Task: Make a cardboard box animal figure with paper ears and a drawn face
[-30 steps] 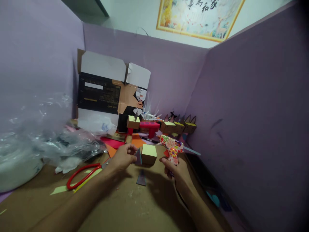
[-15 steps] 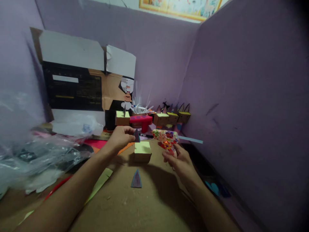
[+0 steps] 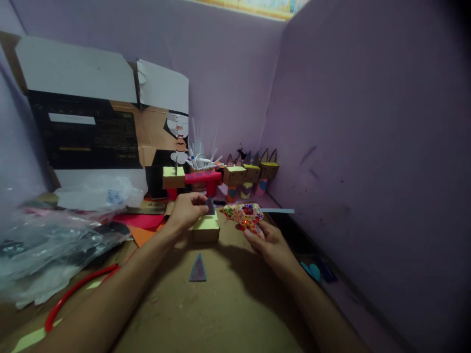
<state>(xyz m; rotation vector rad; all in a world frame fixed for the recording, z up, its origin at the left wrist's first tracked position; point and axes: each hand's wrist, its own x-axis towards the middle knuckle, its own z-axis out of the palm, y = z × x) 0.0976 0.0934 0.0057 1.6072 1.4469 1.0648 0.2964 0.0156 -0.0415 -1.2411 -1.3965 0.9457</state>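
Observation:
Between the fingertips of my left hand [image 3: 187, 212] is a small dark triangular paper ear [image 3: 210, 206], upright at the back of a small cardboard box [image 3: 206, 235] with a pale yellow top. Whether the ear touches the box I cannot tell. My right hand [image 3: 270, 245] is wrapped round the handle of a flower-patterned hot glue gun [image 3: 243, 214]. The gun points left, its small red light is lit, and a pale glue stick [image 3: 279, 211] juts from its back. Nearer to me, a second triangular ear [image 3: 198, 268] lies flat on the cardboard work surface [image 3: 221, 314].
Behind stand several eared box figures [image 3: 235, 175] and a red tube figure [image 3: 202, 177] with a yellow-topped box head. Clear plastic bags [image 3: 73, 230] and a red cord or handle [image 3: 77, 291] lie left. A flattened carton [image 3: 91, 127] leans on the wall.
My left hand has brought the paper ear down closer to the box top. The glue gun has shifted slightly relative to the box. The whole view has swung to the right.

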